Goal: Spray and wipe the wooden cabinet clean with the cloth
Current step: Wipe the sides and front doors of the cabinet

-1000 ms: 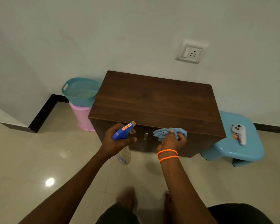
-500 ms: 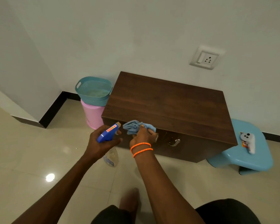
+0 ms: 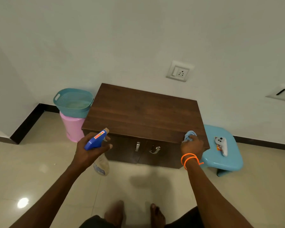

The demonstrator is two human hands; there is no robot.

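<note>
While the right hand [image 3: 192, 145] bunches the blue cloth [image 3: 189, 135] at the front-right corner of the wooden cabinet [image 3: 143, 116], fingers curled tight round it, the rest of the top runs off to its left, long axis left-right, so the next wipe prob. sweeps leftward. Left hand [image 3: 90, 150] grips the blue-headed spray bottle [image 3: 97, 140] near the front-left corner, nozzle aimed at the top. Cabinet: dark brown wood grain, low, against the wall, two metal handles on the front. No wet sheen I can tell.
</note>
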